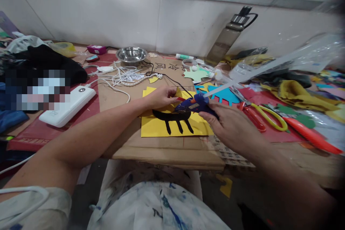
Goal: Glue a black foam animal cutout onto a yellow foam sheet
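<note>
Muted, soft light is lying over the bench (161,152).
The wall (129,18) at twelve o'clock is showing pale grey, the central yellow sheet (153,129) is reading brighter, and the floor (214,201) at five is sinking into shadow. Glints are marking the metal bowl (131,54) near ten and clear plastic (309,55) past two. Blur is softening the right forearm (283,172) at four; darkness is swallowing two o'clock's corner; pixel blocks are masking nine.

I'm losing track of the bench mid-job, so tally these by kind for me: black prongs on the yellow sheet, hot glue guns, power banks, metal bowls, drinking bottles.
Black prongs: 3
Hot glue gun: 1
Power bank: 1
Metal bowl: 1
Drinking bottle: 1
Total: 7
</note>
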Demonstrator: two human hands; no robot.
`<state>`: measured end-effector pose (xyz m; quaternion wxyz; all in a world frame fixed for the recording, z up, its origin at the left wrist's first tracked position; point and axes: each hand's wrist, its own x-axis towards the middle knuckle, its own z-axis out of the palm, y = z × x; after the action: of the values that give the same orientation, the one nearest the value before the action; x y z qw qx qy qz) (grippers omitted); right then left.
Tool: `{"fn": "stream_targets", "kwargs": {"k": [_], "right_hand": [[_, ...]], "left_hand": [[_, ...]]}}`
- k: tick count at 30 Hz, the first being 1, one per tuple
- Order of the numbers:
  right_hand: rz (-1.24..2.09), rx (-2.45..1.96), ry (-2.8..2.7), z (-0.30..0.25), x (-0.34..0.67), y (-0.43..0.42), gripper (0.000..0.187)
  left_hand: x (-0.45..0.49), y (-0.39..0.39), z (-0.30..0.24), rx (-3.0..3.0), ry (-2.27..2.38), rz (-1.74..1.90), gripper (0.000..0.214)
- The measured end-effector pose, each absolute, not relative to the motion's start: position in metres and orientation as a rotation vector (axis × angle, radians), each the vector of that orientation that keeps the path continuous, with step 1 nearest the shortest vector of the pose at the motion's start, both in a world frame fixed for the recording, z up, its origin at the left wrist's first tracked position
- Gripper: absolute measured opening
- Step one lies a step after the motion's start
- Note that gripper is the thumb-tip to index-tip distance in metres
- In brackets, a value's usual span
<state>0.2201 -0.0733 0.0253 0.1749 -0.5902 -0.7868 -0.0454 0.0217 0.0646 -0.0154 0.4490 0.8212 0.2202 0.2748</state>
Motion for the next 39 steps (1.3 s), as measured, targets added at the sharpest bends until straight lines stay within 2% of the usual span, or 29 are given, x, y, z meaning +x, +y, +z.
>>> {"fn": "stream_targets", "kwargs": {"k": [10,17,23,31,39], "right_hand": [[-0.189,-1.667,-2.280,0.036,0.212,-0.079,0.028],[-0.173,-1.679,-2.210,0.035,0.217,-0.082,0.036],[0.225,-1.676,-2.005,0.031,0.229,-0.079,0.031],[1.233,-1.428,-1.208,0.025,0.248,-0.069,0.030],[1.398,-1.314,-0.756,0.024,0.257,-0.053,0.014]], "left_hand": [[0.022,0.066,-0.016,2.076,0.578,0.666,0.031],[0.020,0.065,-0.016,2.078,0.569,0.638,0.029],[0.019,0.065,-0.015,1.959,0.553,0.577,0.023],[0.013,0.064,-0.013,1.844,0.574,0.527,0.017],[0.002,0.060,-0.003,2.017,0.554,0.474,0.020]]}}
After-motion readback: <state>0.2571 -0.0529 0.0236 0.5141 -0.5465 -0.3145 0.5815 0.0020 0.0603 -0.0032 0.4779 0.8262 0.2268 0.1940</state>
